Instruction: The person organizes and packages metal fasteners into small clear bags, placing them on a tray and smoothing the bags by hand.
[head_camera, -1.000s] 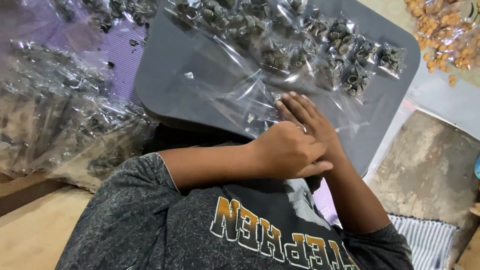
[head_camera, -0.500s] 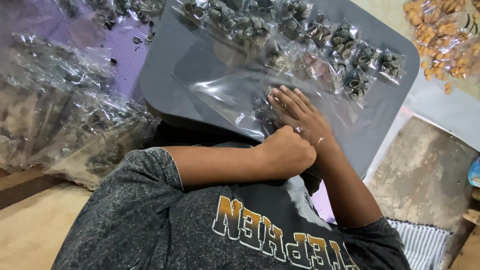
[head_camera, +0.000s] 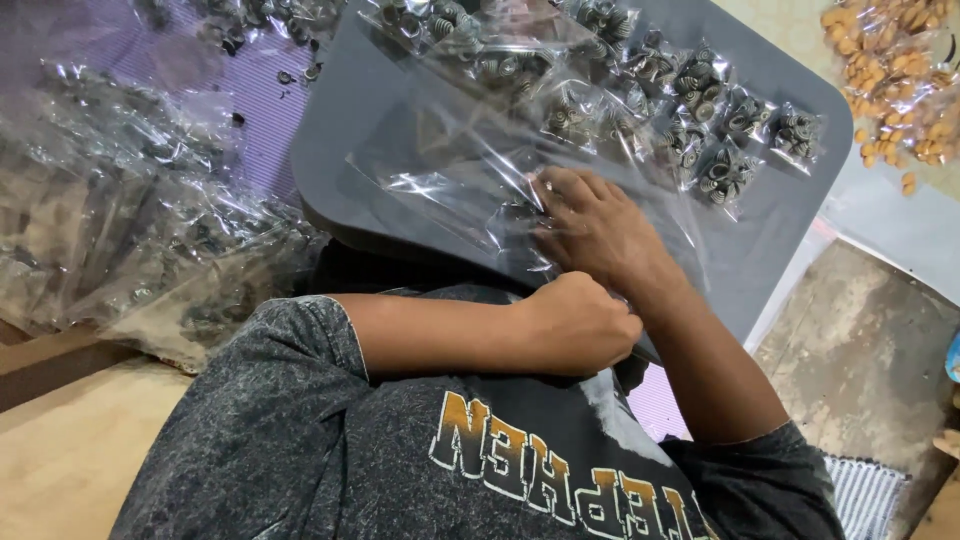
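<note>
A grey tray (head_camera: 780, 230) rests tilted on my lap. A large clear plastic bag (head_camera: 450, 170) lies crumpled on it. My right hand (head_camera: 590, 225) lies on this bag with its fingers curled, pinching the film near some small dark pieces. My left hand (head_camera: 580, 325) is a closed fist at the tray's near edge, just below my right wrist; I cannot tell whether it holds any film. Several small packets of dark coiled metal pieces (head_camera: 725, 170) lie in rows along the far side of the tray.
A heap of crinkled clear bags (head_camera: 130, 220) lies at the left on a purple mat (head_camera: 250, 130). Bags of orange pieces (head_camera: 900, 60) sit at the top right. A wooden board (head_camera: 60, 440) is at the lower left, a striped cloth (head_camera: 860, 490) at the lower right.
My right hand slid forward over the bag, then curled its flat fingers to pinch the film. My left hand came off my right wrist and drew back into a fist.
</note>
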